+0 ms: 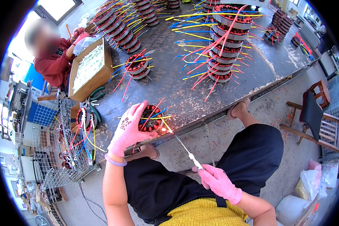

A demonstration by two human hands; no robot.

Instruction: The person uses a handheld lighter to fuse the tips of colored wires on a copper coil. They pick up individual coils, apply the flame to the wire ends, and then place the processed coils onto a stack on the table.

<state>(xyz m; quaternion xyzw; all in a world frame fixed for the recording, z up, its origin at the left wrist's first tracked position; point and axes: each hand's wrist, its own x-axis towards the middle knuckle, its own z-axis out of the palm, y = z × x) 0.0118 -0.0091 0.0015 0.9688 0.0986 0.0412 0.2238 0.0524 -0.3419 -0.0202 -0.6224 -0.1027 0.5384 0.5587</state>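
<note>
A motor stator (151,118), with red windings and red, blue and yellow leads, lies near the table's front edge. My left hand (129,126), in a pink glove, grips its left side, fingers behind and thumb in front. In my right hand (218,181), also pink-gloved, is a slim stick tool with a white handle (194,160) and thin shaft. The shaft points up-left and meets a yellow lead (168,125) of the stator. Beside that lead an orange glow (163,130) shows; its source is too small to make out.
Tall stator stacks (226,49) with wires sticking out stand farther back; a short stack (137,67) is nearer. At left are a box of white strips (90,67), green-handled pliers (96,94), a wire basket (64,169) and a co-worker (51,67). A chair (312,116) stands right.
</note>
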